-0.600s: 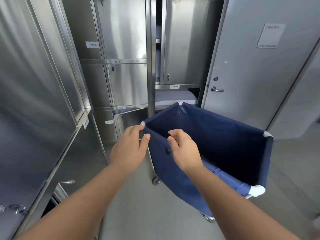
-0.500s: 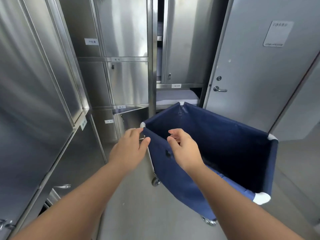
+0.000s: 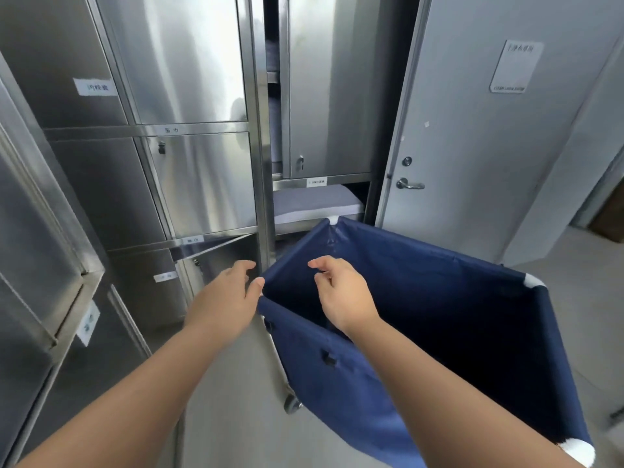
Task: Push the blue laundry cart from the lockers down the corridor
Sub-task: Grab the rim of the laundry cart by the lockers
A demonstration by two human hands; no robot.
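Your left hand (image 3: pixel 224 300) sits at the near-left corner of the blue laundry cart (image 3: pixel 422 332), thumb touching the fabric rim, fingers loosely spread and closed on nothing. Your right hand (image 3: pixel 344 295) hovers over the cart's open bag, fingers half-curled and empty. The cart stands on the floor just in front of the steel lockers (image 3: pixel 189 140), beside the grey door (image 3: pixel 472 136).

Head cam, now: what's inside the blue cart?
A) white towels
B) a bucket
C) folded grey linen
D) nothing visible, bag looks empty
D: the interior of the blue laundry cart shows only dark fabric; the folded grey linen sits on the locker shelf behind it, not in the cart.
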